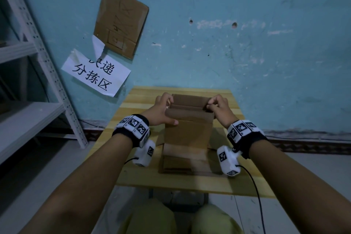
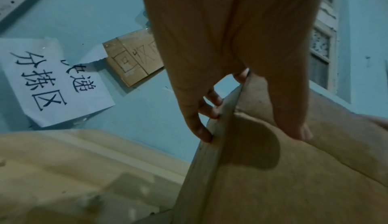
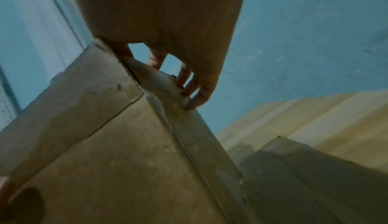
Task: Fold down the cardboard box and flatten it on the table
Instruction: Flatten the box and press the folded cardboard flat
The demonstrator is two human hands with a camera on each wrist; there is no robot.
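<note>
A brown cardboard box (image 1: 188, 133) stands upright on the wooden table (image 1: 133, 175), its top open and its sides squeezed narrow. My left hand (image 1: 161, 110) grips the box's top left edge (image 2: 226, 111), fingers (image 2: 201, 133) curled over the side and the thumb (image 2: 293, 128) pressed on the near face. My right hand (image 1: 218, 106) grips the top right edge (image 3: 168, 94), with fingers (image 3: 199, 98) hooked over the corner. The bottom flaps (image 1: 178, 165) splay out on the table near me.
The small table stands against a blue wall (image 1: 247, 43). A paper sign (image 1: 95, 74) and a cardboard piece (image 1: 121, 23) are stuck to the wall. A white metal shelf (image 1: 28, 62) stands at the left. The table's near edge (image 1: 190, 188) lies above my knees.
</note>
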